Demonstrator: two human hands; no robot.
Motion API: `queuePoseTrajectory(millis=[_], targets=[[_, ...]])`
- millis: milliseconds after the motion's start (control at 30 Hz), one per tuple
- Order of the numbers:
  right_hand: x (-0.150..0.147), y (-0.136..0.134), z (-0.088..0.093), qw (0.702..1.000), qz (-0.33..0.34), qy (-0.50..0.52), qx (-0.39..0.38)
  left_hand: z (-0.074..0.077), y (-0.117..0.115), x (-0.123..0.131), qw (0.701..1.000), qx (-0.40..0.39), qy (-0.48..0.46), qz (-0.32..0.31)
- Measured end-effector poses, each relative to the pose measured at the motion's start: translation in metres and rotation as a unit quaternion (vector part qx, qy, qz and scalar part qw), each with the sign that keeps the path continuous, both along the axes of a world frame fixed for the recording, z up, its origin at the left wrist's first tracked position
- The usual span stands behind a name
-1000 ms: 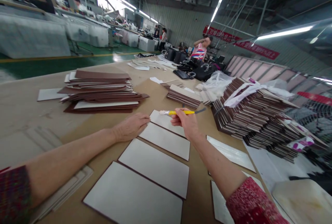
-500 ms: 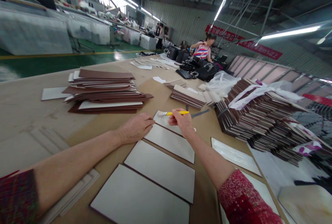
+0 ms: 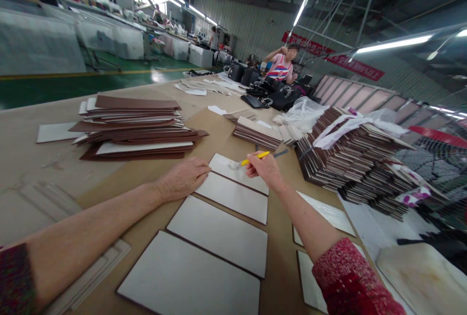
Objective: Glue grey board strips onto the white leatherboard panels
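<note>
While the right hand (image 3: 265,169) had a yellow brush (image 3: 244,162) pinched in its fingers, bristles pointing left over the row's farthest white panel (image 3: 221,164), lying crosswise on the bench (image 3: 22,152), the left hand (image 3: 184,177) sat by that panel's left end, grip honestly unclear.

two bare hands: one left hand (image 3: 187,177), one right hand (image 3: 265,169). one brush (image 3: 244,162). four white panels (image 3: 217,235) in the middle row. at least three glossy panels (image 3: 328,210) to the right; the right forearm (image 3: 308,217) covers part of that group. one brown-and-white stack (image 3: 140,126), one small stack (image 3: 255,136) and one large heap (image 3: 346,157), their pieces too tightly packed to count. one loose white piece (image 3: 55,132). several black bags (image 3: 280,99), overlapping too much to number. one co-worker (image 3: 280,70) in a striped top. one desk (image 3: 22,159).
</note>
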State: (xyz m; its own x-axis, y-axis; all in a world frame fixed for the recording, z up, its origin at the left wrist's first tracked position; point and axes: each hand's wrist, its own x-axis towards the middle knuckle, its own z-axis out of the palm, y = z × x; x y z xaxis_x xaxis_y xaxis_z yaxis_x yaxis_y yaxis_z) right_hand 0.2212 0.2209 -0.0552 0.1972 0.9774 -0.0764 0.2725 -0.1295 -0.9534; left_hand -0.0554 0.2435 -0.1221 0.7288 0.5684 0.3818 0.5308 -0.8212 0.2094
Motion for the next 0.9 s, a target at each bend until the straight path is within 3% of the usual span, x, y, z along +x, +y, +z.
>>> queuePoseTrajectory(millis=[500, 900], targets=[[0.074, -0.046, 0.011, 0.997, -0.059, -0.038, -0.030, -0.004, 0.003, -0.002, 1.000, 0.001, 0.008, -0.005], [0.089, -0.065, 0.028, 0.995, -0.088, -0.040, -0.026, -0.007, 0.005, -0.002, 1.000, 0.008, -0.003, -0.005]])
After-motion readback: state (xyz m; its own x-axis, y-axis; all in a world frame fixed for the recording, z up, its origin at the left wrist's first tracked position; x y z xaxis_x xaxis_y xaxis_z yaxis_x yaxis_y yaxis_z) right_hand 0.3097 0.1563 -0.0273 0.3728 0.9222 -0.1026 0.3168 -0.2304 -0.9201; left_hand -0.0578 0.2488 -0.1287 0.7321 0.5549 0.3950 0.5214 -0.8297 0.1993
